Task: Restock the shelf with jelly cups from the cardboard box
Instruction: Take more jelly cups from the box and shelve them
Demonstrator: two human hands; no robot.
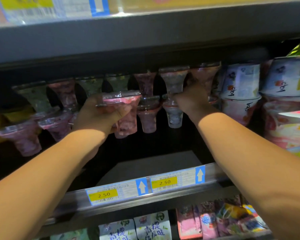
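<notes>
Head view — left hand (97, 122) grips pink cup (126, 108), right hand (191, 101) holds clear cup (173, 80) (tags (164, 182): 2.50).

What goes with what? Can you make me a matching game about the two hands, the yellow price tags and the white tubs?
Things:
1. left hand
2. right hand
3. price tags
4. white tubs

Places or states:
A. stacked at the right of the shelf
B. stuck on the shelf rail
C. holds a pink jelly cup
D. grips the narrow end of a pale jelly cup further back

Pairs: 1-C, 2-D, 3-B, 4-A.
</notes>
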